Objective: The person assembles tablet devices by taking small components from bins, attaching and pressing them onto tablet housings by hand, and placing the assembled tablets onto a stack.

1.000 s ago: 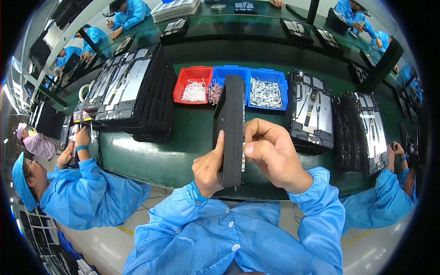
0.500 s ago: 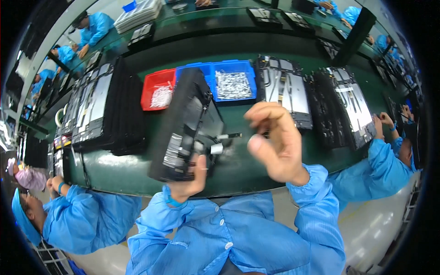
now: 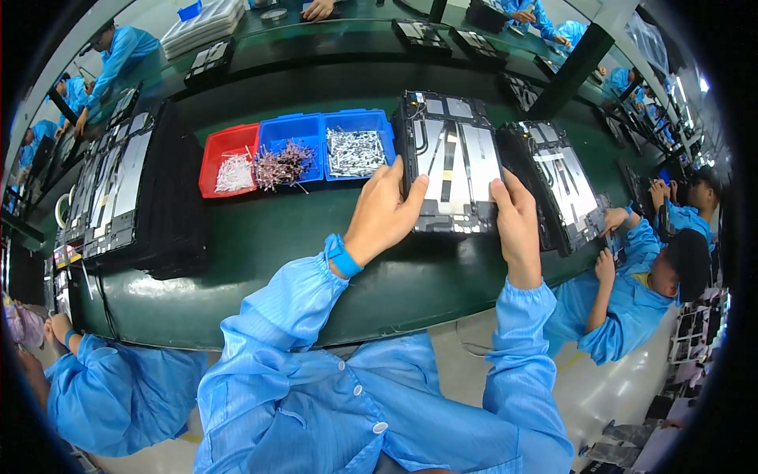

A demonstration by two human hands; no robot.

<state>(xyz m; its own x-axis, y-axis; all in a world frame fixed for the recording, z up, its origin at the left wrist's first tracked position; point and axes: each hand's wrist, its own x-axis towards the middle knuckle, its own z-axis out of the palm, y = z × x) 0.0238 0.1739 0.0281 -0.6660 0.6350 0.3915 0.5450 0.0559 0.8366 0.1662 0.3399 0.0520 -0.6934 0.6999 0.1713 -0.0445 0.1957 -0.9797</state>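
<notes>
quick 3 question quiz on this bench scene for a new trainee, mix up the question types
1. True or false: both hands grip the open black panel lying flat on the green table.
2. Which tray holds the white parts? A red tray B middle blue tray C right blue tray
3. Fill in: the left hand wears a blue ____ at the wrist.

Key
1. True; the right hand holds its right edge.
2. A, the red tray.
3. Strap.
</notes>
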